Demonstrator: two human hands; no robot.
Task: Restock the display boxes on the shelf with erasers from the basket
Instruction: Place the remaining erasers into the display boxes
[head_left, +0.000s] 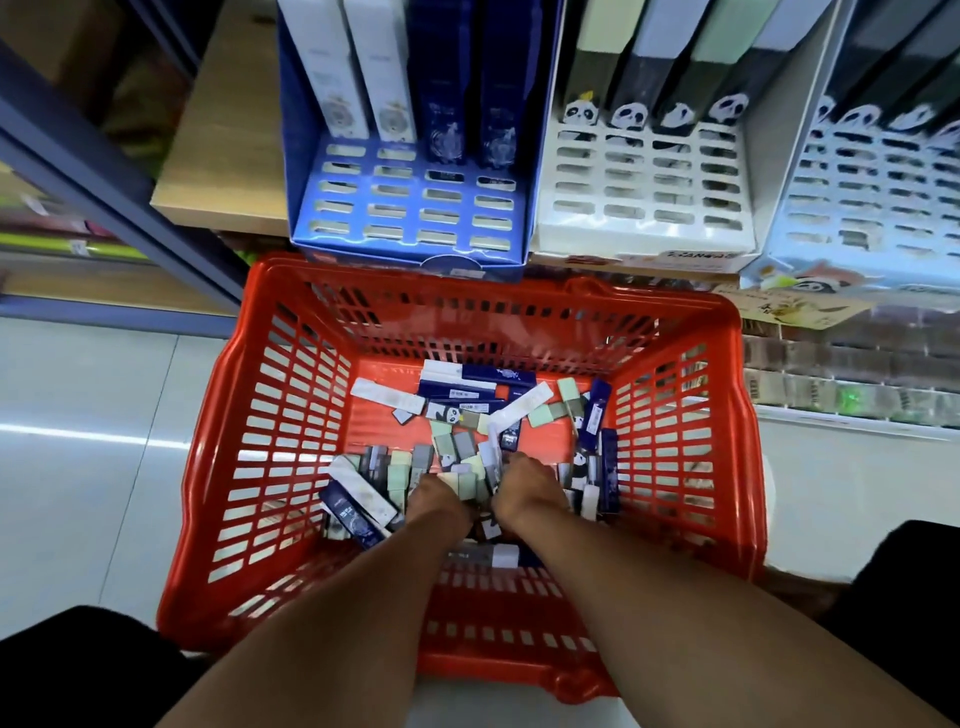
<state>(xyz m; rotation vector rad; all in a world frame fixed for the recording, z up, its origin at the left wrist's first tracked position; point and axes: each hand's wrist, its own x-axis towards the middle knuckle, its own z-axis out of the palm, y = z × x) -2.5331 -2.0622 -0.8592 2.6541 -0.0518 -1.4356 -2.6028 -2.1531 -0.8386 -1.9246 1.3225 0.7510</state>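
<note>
Both hands reach down into the red basket (270, 395) at the centre of the frame, buried among the loose erasers (457, 447) piled on its floor. The left hand (441, 501) and right hand (527, 491) sit side by side, almost touching; their fingers are hidden in the pile, so I cannot tell whether they are spread or pinching anything. Above the basket, on the shelf (223, 156), stand a blue display box (415, 208), a white display box (644, 187) and a pale blue display box (872, 192) at upper right.
</note>
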